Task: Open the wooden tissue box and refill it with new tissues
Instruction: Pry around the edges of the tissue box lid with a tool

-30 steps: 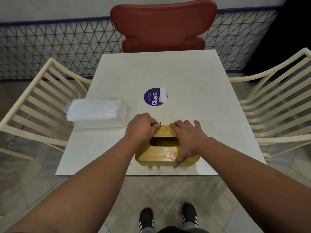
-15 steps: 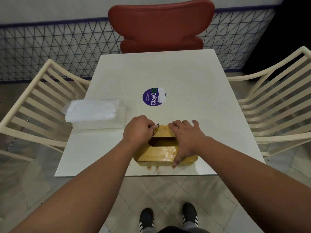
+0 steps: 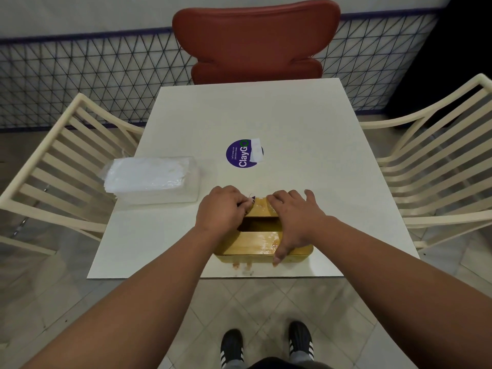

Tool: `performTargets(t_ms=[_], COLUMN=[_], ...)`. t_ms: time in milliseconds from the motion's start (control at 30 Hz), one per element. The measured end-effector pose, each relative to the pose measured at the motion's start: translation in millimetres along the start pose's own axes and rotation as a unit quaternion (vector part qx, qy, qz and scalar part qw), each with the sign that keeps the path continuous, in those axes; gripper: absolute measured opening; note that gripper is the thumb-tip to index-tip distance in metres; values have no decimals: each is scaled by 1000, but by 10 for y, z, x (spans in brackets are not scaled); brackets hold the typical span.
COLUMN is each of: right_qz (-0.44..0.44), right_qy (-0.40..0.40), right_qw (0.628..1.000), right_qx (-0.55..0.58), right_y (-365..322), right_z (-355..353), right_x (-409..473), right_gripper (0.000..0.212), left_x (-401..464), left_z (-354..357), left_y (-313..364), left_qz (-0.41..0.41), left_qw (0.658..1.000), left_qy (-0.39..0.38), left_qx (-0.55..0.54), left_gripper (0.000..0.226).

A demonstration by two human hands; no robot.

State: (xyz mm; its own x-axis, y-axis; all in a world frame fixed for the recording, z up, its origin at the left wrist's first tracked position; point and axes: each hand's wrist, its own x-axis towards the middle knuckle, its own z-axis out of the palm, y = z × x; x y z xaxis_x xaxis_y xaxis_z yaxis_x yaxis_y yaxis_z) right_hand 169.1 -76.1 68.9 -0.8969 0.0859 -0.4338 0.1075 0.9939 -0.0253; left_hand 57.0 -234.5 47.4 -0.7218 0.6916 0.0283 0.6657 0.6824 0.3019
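Observation:
The wooden tissue box (image 3: 255, 242) lies near the front edge of the white table (image 3: 292, 123), its dark slot facing up. My left hand (image 3: 222, 209) curls over the box's far left corner, fingertips at a small purple tab there. My right hand (image 3: 295, 217) lies across the box's right half, fingers bent over the far edge and thumb reaching down the near side. A clear plastic pack of white tissues (image 3: 151, 179) sits at the table's left edge, apart from the box.
A round purple ClayGo sticker (image 3: 243, 154) marks the table's middle. A red chair (image 3: 255, 41) stands at the far side, cream slatted chairs at left (image 3: 61, 166) and right (image 3: 436, 166). A wire mesh fence runs behind. My shoes (image 3: 266, 347) stand on the tiled floor.
Both hands stay on the box with almost no movement. The view has shifted slightly.

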Motion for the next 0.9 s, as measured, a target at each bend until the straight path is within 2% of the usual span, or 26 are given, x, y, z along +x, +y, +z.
performTargets(t_ms=[100, 200, 300, 467, 633, 767, 900], right_qz=[0, -1, 0, 0, -1, 10, 5], right_qy=[0, 0, 0, 0, 6, -1, -9], right_qw=[1000, 1000, 1000, 1000, 1000, 1000, 1000], right_qx=[-1, -3, -4, 2, -12, -9, -11], right_y=[3, 2, 4, 5, 38, 75, 73], right_z=[-1, -5, 1, 11, 22, 7, 3], right_x=[-7, 0, 1, 3, 11, -2, 8], right_gripper=[141, 141, 141, 142, 145, 149, 146], left_x=[-111, -152, -125, -7, -151, -102, -11], left_z=[-17, -16, 14, -54, -34, -82, -87], left_y=[-98, -85, 41, 38, 17, -2, 65], left_qz=[56, 44, 68, 29, 54, 19, 15], left_qw=[997, 997, 995, 997, 996, 999, 999], left_qy=[-18, -25, -30, -40, -63, -26, -27], left_qx=[48, 54, 63, 66, 35, 13, 16], left_gripper=[40, 40, 38, 38, 37, 36, 35])
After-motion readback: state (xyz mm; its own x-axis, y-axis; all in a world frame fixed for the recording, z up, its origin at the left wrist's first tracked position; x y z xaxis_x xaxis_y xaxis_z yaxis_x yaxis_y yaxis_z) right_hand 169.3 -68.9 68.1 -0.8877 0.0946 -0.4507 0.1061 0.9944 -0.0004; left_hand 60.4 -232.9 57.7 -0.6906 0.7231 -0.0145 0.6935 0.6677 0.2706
